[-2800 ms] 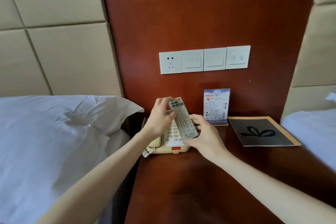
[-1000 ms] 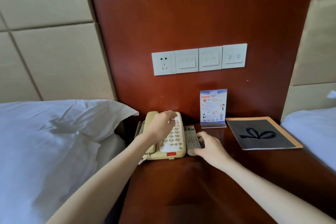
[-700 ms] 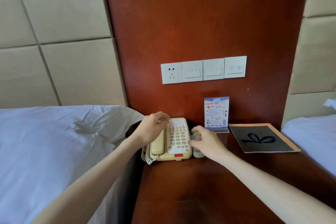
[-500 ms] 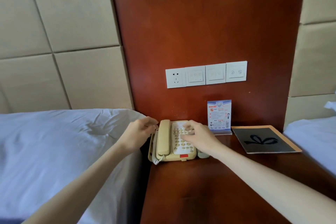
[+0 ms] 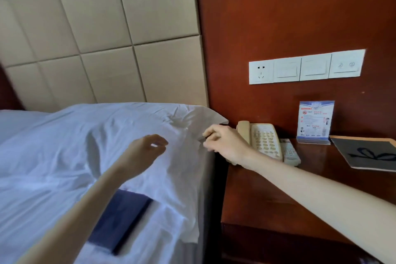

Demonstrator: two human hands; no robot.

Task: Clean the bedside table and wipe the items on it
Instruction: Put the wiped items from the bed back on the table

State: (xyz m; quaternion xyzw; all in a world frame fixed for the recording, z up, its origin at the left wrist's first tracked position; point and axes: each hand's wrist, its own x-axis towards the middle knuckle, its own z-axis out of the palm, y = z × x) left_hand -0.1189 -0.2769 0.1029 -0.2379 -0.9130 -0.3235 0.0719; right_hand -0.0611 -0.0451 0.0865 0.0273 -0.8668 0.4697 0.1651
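Observation:
The dark red bedside table carries a beige telephone with its handset on the cradle. A grey remote control lies flat against the phone's right side. Behind them stands a small blue and white sign card, and a black folder with a bow print lies at the right. My right hand hovers just left of the phone, at the bed's edge, fingers loosely curled with nothing seen in them. My left hand hangs over the white bedding, fingers relaxed and empty.
A bed with white bedding fills the left, close against the table. A dark blue flat rectangular object lies on it near my left forearm. A white socket and switch panel is on the wood wall, beside a padded beige headboard.
The remote went from both hands down onto the table beside the phone. Both hands then left the phone and moved left toward the bed, and my view turned left.

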